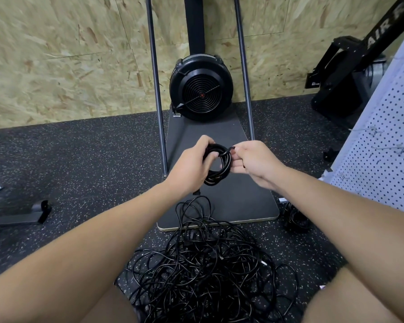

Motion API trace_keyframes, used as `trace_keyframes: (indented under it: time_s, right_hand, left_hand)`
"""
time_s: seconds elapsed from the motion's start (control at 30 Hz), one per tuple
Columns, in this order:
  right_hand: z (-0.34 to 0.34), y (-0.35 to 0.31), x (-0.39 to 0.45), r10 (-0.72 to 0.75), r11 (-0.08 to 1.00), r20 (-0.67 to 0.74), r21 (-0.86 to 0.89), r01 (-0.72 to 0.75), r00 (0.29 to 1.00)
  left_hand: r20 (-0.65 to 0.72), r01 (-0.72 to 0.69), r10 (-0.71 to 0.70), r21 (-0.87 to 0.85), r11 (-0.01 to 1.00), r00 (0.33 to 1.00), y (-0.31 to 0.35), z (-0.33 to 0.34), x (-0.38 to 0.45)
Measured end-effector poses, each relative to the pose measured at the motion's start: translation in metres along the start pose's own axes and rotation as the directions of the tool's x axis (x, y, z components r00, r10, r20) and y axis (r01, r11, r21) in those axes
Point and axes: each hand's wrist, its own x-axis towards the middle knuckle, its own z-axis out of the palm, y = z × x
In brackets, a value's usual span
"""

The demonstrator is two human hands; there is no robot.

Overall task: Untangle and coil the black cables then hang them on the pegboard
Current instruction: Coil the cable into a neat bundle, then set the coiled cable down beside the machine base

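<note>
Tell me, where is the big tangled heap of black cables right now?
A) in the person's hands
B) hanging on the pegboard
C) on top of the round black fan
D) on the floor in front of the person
D: the tangled heap lies on the speckled floor below both arms, while the hands hold only a small coiled cable.

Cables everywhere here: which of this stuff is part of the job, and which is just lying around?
Part of the job:
coil, gripped by left hand and right hand
tangle on the floor
pegboard

Just lying about:
fan
board under the fan
bracket
</note>
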Motion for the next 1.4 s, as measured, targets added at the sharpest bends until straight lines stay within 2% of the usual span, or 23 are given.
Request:
trace_keyframes:
  time_s: [0.07, 0.1, 0.13, 0.2, 0.23, 0.3, 0.37, 0.43, 0.57, 0.63, 0.67, 0.73, 0.8, 0.9, 1.1, 1.23, 1.3, 1.4]
  right_hand:
    - [-0.005, -0.005, 0.0, 0.035, 0.999, 0.091, 0.028, -0.038, 0.995]
    - [-0.009, -0.008, 0.001, 0.044, 0.999, 0.109, -0.021, -0.042, 0.993]
    - [-0.014, -0.011, 0.0, 0.026, 0.988, 0.109, -0.152, -0.01, 0.994]
    - [-0.018, -0.016, -0.005, -0.076, 0.844, 0.144, -0.517, 0.14, 0.987]
    - [-0.019, -0.016, -0.008, -0.108, 0.757, 0.188, -0.621, 0.203, 0.976]
    - [-0.016, -0.009, -0.011, -0.106, 0.692, 0.294, -0.664, 0.283, 0.95]
    - [-0.014, -0.001, -0.009, -0.126, 0.687, 0.351, -0.644, 0.337, 0.928]
    - [-0.018, -0.002, -0.008, -0.199, 0.7, 0.327, -0.612, 0.367, 0.924]
    - [-0.027, -0.01, -0.01, -0.352, 0.721, 0.163, -0.581, 0.378, 0.922]
    - [-0.025, -0.012, -0.007, -0.406, 0.776, 0.055, -0.507, 0.376, 0.912]
    - [-0.023, -0.013, -0.005, -0.417, 0.82, -0.021, -0.441, 0.366, 0.909]
    - [-0.021, -0.013, -0.002, -0.357, 0.919, -0.188, -0.245, 0.308, 0.915]
    - [-0.022, -0.013, -0.001, -0.247, 0.969, -0.293, -0.073, 0.236, 0.924]
    - [-0.035, -0.006, -0.001, -0.165, 0.983, -0.3, 0.027, 0.181, 0.94]
    - [-0.068, 0.012, -0.004, -0.141, 0.984, -0.14, 0.093, 0.155, 0.98]
    - [-0.09, 0.019, -0.003, -0.081, 0.973, -0.137, 0.204, 0.108, 0.987]
    - [-0.1, 0.023, -0.003, -0.076, 0.978, -0.146, 0.183, 0.103, 0.986]
    - [-0.11, 0.032, -0.001, -0.088, 0.993, -0.135, 0.064, 0.097, 0.987]
  left_hand:
    - [0.028, -0.004, 0.005, -0.034, 0.999, 1.0, -0.001, -0.001, -0.004]
    - [0.052, -0.002, 0.005, -0.05, 0.999, 0.999, -0.004, -0.002, -0.005]
    - [0.078, 0.002, 0.003, -0.063, 0.998, 0.997, -0.006, -0.003, -0.004]
    - [0.14, 0.001, 0.01, -0.077, 0.997, 0.99, -0.011, -0.005, -0.003]
    - [0.172, -0.008, 0.022, -0.081, 0.997, 0.985, -0.012, -0.005, -0.003]
    - [0.2, -0.027, 0.047, -0.101, 0.994, 0.979, -0.01, -0.003, -0.002]
    - [0.191, 0.017, 0.018, -0.182, 0.983, 0.981, -0.006, 0.002, 0.0]
    - [0.136, 0.096, -0.064, -0.244, 0.965, 0.989, -0.005, 0.007, 0.005]
    - [0.017, 0.215, -0.219, -0.28, 0.936, 0.976, 0.008, 0.027, 0.015]
    - [-0.108, 0.228, -0.267, -0.281, 0.932, 0.958, 0.028, 0.041, 0.02]
    - [-0.162, 0.23, -0.298, -0.341, 0.912, 0.941, 0.04, 0.048, 0.024]
    - [-0.225, 0.208, -0.338, -0.454, 0.866, 0.914, 0.058, 0.059, 0.03]
    - [-0.236, 0.184, -0.335, -0.494, 0.85, 0.912, 0.067, 0.069, 0.036]
    - [-0.205, 0.178, -0.316, -0.502, 0.846, 0.926, 0.071, 0.081, 0.037]
    - [-0.077, 0.21, -0.337, -0.647, 0.733, 0.938, 0.058, 0.095, 0.033]
    - [0.101, 0.354, -0.402, -0.693, 0.628, 0.91, 0.06, 0.105, 0.034]
    - [0.209, 0.448, -0.427, -0.666, 0.596, 0.88, 0.059, 0.117, 0.034]
    - [0.251, 0.507, -0.488, -0.695, 0.51, 0.836, 0.064, 0.138, 0.04]
